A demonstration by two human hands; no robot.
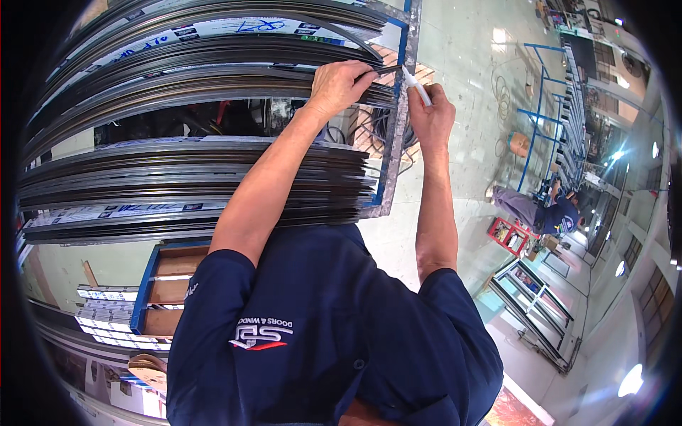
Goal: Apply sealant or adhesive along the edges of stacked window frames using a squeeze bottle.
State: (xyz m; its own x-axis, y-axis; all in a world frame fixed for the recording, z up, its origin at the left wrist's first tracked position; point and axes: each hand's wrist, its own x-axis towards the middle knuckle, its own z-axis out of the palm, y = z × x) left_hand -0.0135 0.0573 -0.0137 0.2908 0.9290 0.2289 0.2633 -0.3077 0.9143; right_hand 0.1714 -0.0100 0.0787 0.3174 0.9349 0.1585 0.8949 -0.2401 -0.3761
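My left hand [341, 85] pinches the end of a thin black strip [387, 70] between thumb and fingers, above a bundle of long dark strips. Just to its right, my right hand [431, 117] is closed around a slim white tube [420, 91] with a narrow pointed tip. That tip is at the free end of the black strip; whether they touch is too small to tell. Long bundles of dark strips [284, 170] run leftward beneath my left forearm, their ends stacked unevenly near the rack's edge.
A blue-edged metal rack [392, 163] carries the bundles. Coiled black cable [387, 124] lies on a wooden pallet below. At left stands a blue-framed wooden shelf [162, 291] beside stacked white boxes [106, 312]. Across the floor a co-worker [554, 213] bends near a red tool crate [508, 236].
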